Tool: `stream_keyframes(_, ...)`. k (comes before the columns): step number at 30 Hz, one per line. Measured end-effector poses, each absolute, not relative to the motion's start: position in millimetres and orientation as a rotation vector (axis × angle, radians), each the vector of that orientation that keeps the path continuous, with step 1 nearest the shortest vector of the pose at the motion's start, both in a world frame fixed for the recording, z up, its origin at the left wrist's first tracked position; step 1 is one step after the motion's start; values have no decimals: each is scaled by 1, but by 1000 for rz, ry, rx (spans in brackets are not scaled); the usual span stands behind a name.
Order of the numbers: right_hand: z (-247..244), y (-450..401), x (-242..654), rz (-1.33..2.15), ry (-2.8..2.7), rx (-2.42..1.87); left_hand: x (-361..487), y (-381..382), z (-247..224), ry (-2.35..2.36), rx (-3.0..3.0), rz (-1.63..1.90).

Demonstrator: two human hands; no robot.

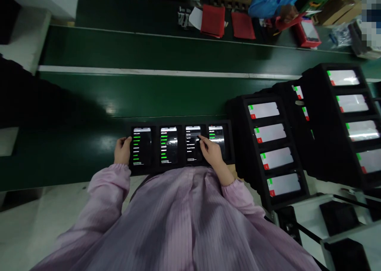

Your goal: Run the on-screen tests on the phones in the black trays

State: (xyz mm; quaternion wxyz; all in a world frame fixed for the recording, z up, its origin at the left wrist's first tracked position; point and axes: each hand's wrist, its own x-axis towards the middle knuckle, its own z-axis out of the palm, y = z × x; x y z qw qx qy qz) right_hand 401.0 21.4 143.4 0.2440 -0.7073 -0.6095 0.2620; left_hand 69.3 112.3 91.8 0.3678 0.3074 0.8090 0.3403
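A black foam tray (155,148) lies in front of me at the near edge of the green bench, with several lit smartphones in a row of slots. My left hand (122,150) is closed on the tray's left end, thumb on the rim. Over the third smartphone (192,152) from the left, my right hand (210,150) has its index finger extended to the right side of the screen and holds nothing I can see. That screen shows a text menu. Other screens, such as the leftmost smartphone (142,144), show green and white lines.
On the right stand stacked black trays (242,144) of phones with white, green and red fronts, and a further stack (321,124). Across the green bench (149,96) lie red sheets (212,20) and a red box (308,32). A co-worker in blue (270,0) is there.
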Motion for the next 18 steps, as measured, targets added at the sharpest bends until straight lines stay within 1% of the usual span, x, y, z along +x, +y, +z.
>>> stream_keyframes(5, 151, -9, 423, 619, -1493, -1957, 68, 114, 95, 2082, 778, 856)
stream_keyframes(11, 148, -35, 446, 473, -1267, -2031, 69, 114, 95, 2092, 791, 844)
stream_keyframes(18, 147, -23, 448, 558, -1292, -2035, 71, 113, 96, 2105, 847, 834)
